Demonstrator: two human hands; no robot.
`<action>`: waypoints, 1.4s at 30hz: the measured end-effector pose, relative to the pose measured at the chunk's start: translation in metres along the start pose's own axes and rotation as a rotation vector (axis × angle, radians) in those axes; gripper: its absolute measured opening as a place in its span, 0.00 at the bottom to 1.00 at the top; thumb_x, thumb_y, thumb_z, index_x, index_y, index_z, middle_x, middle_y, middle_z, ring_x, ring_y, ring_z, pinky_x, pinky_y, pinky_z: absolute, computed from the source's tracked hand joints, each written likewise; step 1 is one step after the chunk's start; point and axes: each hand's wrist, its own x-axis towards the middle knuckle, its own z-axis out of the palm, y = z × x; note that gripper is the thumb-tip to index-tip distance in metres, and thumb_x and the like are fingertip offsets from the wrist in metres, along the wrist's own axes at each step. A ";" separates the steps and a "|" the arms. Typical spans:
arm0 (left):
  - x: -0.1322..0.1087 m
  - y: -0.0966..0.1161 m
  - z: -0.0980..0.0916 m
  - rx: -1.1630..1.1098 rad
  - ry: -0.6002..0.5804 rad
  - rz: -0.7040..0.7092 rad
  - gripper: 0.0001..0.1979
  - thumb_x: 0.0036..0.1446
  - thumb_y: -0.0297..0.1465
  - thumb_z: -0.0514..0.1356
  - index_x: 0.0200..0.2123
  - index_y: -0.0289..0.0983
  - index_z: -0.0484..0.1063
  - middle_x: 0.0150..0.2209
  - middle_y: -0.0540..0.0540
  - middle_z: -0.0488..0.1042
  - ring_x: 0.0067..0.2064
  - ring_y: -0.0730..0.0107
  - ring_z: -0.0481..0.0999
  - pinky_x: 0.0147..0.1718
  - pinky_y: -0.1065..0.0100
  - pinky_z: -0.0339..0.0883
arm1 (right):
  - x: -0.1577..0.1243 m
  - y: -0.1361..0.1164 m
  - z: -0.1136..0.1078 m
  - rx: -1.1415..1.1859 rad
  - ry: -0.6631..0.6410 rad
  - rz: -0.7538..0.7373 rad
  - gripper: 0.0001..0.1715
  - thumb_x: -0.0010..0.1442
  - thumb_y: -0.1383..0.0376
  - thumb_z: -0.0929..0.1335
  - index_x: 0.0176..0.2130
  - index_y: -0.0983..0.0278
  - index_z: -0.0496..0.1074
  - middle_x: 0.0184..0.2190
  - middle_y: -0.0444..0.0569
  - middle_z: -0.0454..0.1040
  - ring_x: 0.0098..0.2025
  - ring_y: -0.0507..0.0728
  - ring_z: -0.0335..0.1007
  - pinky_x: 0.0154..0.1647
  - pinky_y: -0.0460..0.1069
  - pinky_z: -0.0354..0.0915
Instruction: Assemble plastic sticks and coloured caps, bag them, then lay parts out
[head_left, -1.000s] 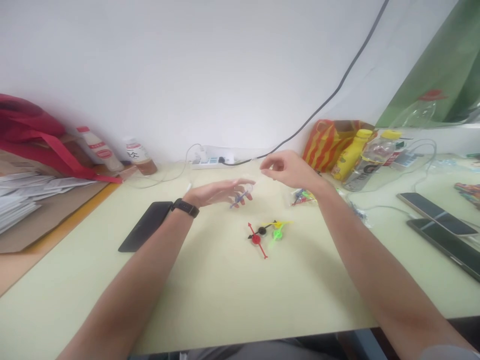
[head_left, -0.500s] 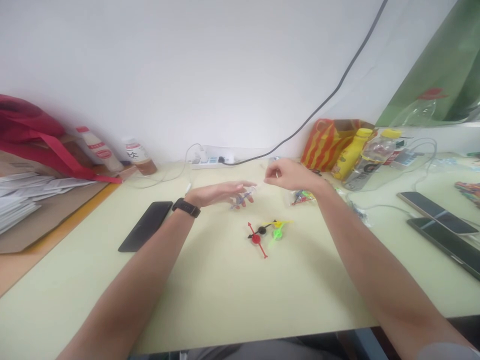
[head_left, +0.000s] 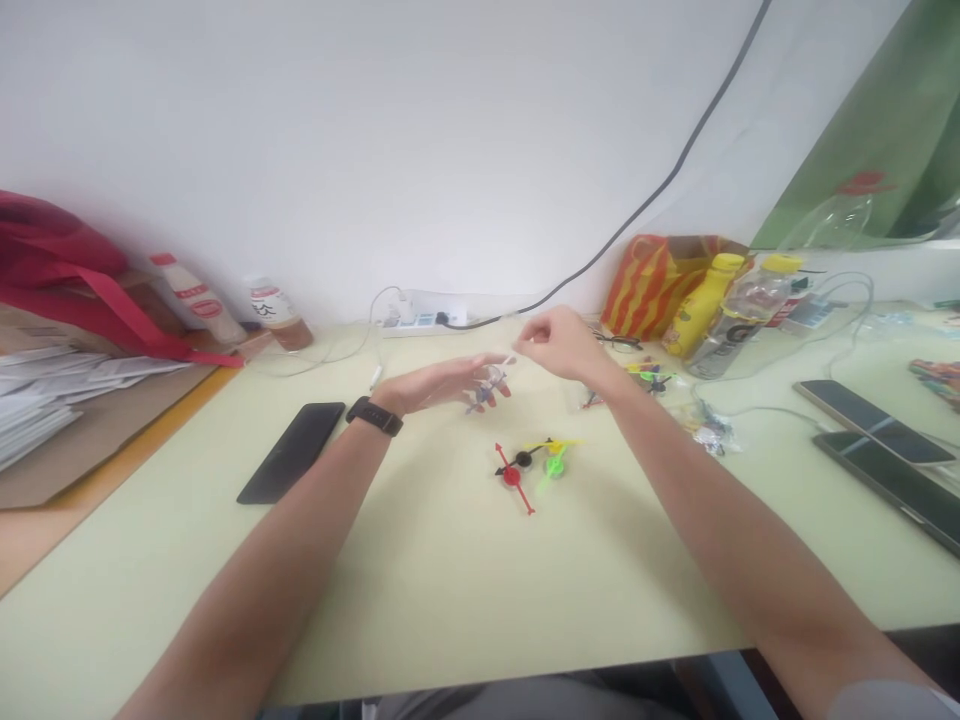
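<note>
My left hand (head_left: 450, 382), with a black watch on its wrist, has its fingers closed around a small clear plastic bag (head_left: 491, 380) with bluish pieces in it. My right hand (head_left: 556, 342) is closed in a pinch at the upper edge of that bag, where a pale strip of film shows between the hands. Its fingertips are partly hidden. In front of both hands, arrow-shaped plastic spinners lie grouped on the table: a red spinner (head_left: 512, 477), a black spinner (head_left: 523, 459), a yellow spinner (head_left: 554, 446) and a green spinner (head_left: 554, 467).
A black phone (head_left: 292, 452) lies by my left forearm. Right of my right hand are bagged colourful pieces (head_left: 652, 378), another clear packet (head_left: 712, 432) and glasses (head_left: 621, 341). Bottles and a striped bag (head_left: 637, 285) stand behind; a power strip (head_left: 420, 315) sits by the wall.
My right hand has shifted left and slightly up, closer to the left hand, uncovering more of the glasses and bagged pieces. My left hand stays nearly in place, and the spinners have not moved.
</note>
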 end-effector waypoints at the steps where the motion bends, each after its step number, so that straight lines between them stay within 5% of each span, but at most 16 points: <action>1: 0.000 0.000 0.000 -0.005 0.002 0.000 0.31 0.71 0.51 0.52 0.71 0.46 0.60 0.59 0.34 0.73 0.53 0.54 0.75 0.52 0.55 0.66 | 0.000 0.000 0.002 -0.002 -0.011 -0.006 0.11 0.55 0.61 0.71 0.32 0.65 0.83 0.24 0.46 0.72 0.26 0.53 0.61 0.28 0.49 0.53; 5: 0.000 -0.001 -0.001 -0.014 0.006 -0.010 0.31 0.71 0.51 0.53 0.71 0.46 0.60 0.59 0.34 0.72 0.53 0.53 0.74 0.51 0.55 0.66 | 0.002 0.004 0.007 0.011 -0.070 -0.065 0.16 0.60 0.57 0.68 0.33 0.64 0.83 0.23 0.45 0.70 0.26 0.53 0.60 0.28 0.49 0.53; 11: -0.005 -0.001 -0.009 -0.029 0.050 0.000 0.31 0.72 0.50 0.52 0.71 0.45 0.60 0.59 0.34 0.72 0.52 0.54 0.74 0.49 0.57 0.66 | 0.004 0.010 -0.007 -0.072 0.032 0.016 0.20 0.65 0.56 0.64 0.31 0.65 0.78 0.25 0.46 0.73 0.28 0.54 0.64 0.29 0.49 0.55; 13: -0.008 -0.003 -0.014 -0.051 0.070 0.010 0.31 0.72 0.50 0.52 0.72 0.44 0.60 0.59 0.33 0.72 0.52 0.54 0.74 0.50 0.55 0.66 | 0.003 0.014 -0.016 -0.146 -0.158 0.018 0.19 0.64 0.56 0.66 0.29 0.64 0.78 0.26 0.47 0.75 0.29 0.54 0.65 0.29 0.49 0.55; 18: -0.009 -0.010 -0.020 -0.089 0.118 -0.004 0.31 0.71 0.51 0.52 0.70 0.43 0.62 0.59 0.34 0.72 0.53 0.52 0.74 0.50 0.56 0.66 | -0.003 0.018 -0.014 -0.127 -0.880 -0.144 0.16 0.56 0.54 0.73 0.38 0.63 0.82 0.36 0.48 0.81 0.34 0.55 0.70 0.32 0.47 0.59; 24: -0.007 -0.014 -0.017 -0.090 0.106 -0.033 0.30 0.72 0.50 0.52 0.70 0.44 0.62 0.58 0.34 0.73 0.54 0.50 0.74 0.50 0.56 0.66 | -0.004 0.014 0.021 -0.070 -1.150 -0.208 0.18 0.49 0.55 0.76 0.35 0.66 0.82 0.30 0.45 0.79 0.32 0.54 0.69 0.31 0.47 0.59; 27: -0.007 -0.013 -0.017 -0.087 0.109 -0.034 0.30 0.71 0.50 0.52 0.70 0.44 0.62 0.58 0.35 0.73 0.55 0.51 0.74 0.50 0.56 0.66 | -0.004 0.012 0.014 -0.050 -1.055 -0.198 0.12 0.52 0.59 0.74 0.33 0.66 0.81 0.29 0.46 0.79 0.31 0.54 0.68 0.30 0.47 0.59; 33: -0.007 -0.012 -0.017 -0.082 0.101 -0.041 0.31 0.70 0.51 0.54 0.70 0.45 0.63 0.59 0.35 0.74 0.53 0.52 0.75 0.49 0.57 0.67 | -0.004 0.016 -0.034 0.017 -0.736 -0.072 0.08 0.55 0.61 0.71 0.33 0.64 0.79 0.30 0.49 0.79 0.33 0.57 0.73 0.30 0.48 0.65; 42: -0.007 -0.013 -0.016 -0.047 0.060 -0.035 0.31 0.70 0.50 0.55 0.70 0.45 0.62 0.58 0.35 0.74 0.53 0.51 0.75 0.50 0.56 0.66 | -0.010 0.022 -0.067 0.394 -0.125 -0.079 0.06 0.53 0.63 0.76 0.31 0.64 0.81 0.23 0.49 0.78 0.28 0.56 0.75 0.32 0.50 0.72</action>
